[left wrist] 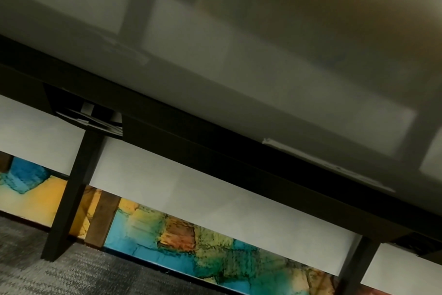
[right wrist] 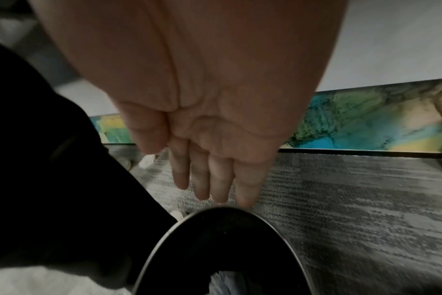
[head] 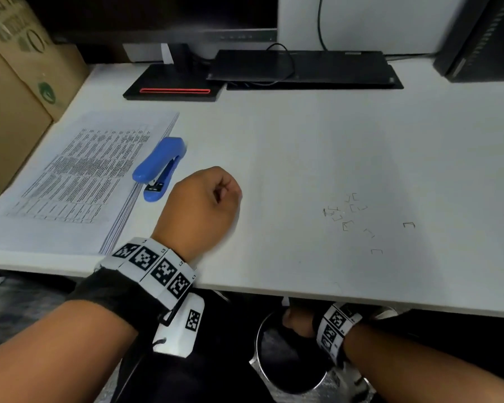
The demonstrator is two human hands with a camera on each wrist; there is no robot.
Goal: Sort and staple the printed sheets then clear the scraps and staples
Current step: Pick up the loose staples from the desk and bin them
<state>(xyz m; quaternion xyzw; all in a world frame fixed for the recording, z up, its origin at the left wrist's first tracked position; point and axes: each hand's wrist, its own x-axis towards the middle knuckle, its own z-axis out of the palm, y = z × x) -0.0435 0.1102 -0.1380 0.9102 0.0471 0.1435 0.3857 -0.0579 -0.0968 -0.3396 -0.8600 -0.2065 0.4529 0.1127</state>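
Below the desk edge, only the right wrist view shows the right hand [right wrist: 204, 129] with fingers [right wrist: 202, 179] straight and released above the round metal bin [right wrist: 285, 235], white scraps inside. Overhead, the left hand [head: 204, 199] is clenched on the smooth white desk [head: 274, 141], holding nothing visible. Printed sheets [head: 79, 181] lie stacked at nine o'clock, the glossy blue stapler [head: 159, 167] touching their right edge. Bent wire staples [head: 349, 216] scatter at three o'clock, well apart.

Head view: the white desk [head: 303, 158] is evenly and softly lit, its straight edges bowed by wide-angle distortion. Both wrist views are dim and grainy — the left is smeared by blur, and the right hand [right wrist: 197, 111] is rendered soft.
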